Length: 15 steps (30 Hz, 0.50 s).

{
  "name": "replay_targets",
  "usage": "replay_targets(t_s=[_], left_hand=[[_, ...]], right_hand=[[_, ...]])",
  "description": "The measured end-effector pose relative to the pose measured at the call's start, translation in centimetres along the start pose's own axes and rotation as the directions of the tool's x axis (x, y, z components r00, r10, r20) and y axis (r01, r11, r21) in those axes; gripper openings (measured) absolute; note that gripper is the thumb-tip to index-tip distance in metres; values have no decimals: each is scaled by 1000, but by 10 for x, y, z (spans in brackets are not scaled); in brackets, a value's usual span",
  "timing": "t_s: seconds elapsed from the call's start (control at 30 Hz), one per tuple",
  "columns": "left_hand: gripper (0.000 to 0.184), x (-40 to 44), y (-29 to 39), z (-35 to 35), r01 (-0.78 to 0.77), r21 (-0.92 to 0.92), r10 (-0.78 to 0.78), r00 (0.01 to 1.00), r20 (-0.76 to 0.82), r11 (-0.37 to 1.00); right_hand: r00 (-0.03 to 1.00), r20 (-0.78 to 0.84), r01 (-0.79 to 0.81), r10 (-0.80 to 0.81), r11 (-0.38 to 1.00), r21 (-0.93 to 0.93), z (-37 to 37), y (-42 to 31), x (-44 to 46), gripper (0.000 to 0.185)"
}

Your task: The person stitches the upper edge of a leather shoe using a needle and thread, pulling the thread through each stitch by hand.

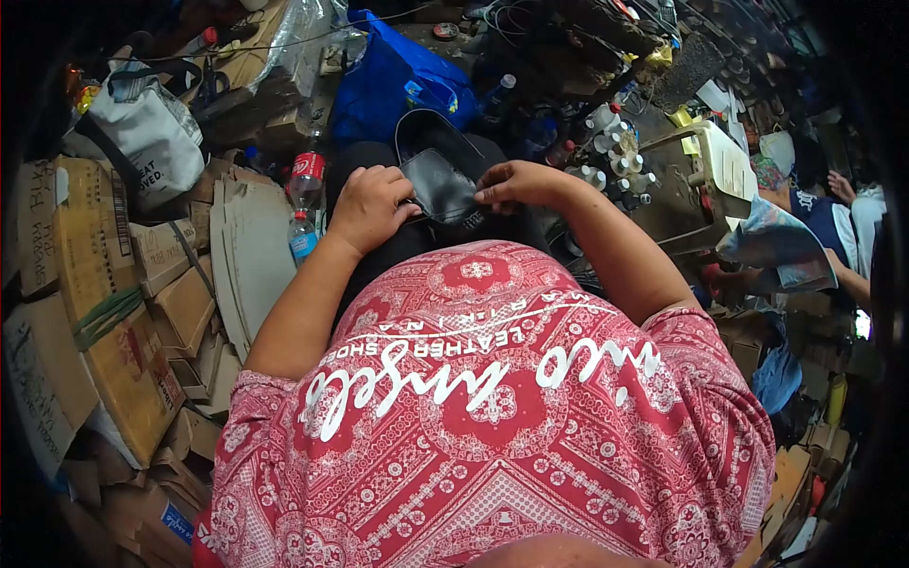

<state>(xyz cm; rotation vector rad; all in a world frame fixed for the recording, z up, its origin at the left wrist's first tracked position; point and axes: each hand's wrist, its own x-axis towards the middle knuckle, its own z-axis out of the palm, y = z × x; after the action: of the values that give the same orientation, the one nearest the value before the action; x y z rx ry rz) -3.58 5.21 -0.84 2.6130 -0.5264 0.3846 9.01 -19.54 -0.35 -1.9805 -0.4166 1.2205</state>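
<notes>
A black leather piece (440, 186), which looks like a shoe upper, lies over my lap between both hands. My left hand (369, 204) pinches its left edge between thumb and fingers. At its right edge, my right hand (516, 185) has fingertips and thumb closed on the leather. A curved black band (423, 115) rises just beyond the piece; whether the two are joined is unclear. Dark trousers (365, 256) underneath blend with the leather, so its lower outline is hard to make out.
Plastic bottles (305, 180) stand left of my legs, beside stacked cardboard (123, 284). A blue bag (398, 71) lies ahead. Several bottles (625, 156) and a pale plastic chair (724, 170) are to the right. Another person (824, 222) sits at far right.
</notes>
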Motion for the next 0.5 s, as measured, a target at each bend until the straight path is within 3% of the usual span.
replay_targets(t_s=[0.07, 0.3, 0.37, 0.5], left_hand=[[20, -8, -5, -5, 37, 8, -37, 999, -7, 999], [22, -13, 8, -4, 76, 63, -73, 996, -53, 995], [22, -5, 14, 3, 74, 100, -68, 996, -65, 992], [21, 1, 17, 8, 59, 98, -53, 997, -61, 993]], right_hand=[[994, 89, -54, 63, 993, -103, 9, -16, 2, 39], [987, 155, 69, -43, 983, -171, 17, -4, 1, 34], [991, 100, 94, -85, 992, -86, 12, 4, -2, 32], [991, -98, 74, -89, 986, -152, 4, -7, -27, 26]])
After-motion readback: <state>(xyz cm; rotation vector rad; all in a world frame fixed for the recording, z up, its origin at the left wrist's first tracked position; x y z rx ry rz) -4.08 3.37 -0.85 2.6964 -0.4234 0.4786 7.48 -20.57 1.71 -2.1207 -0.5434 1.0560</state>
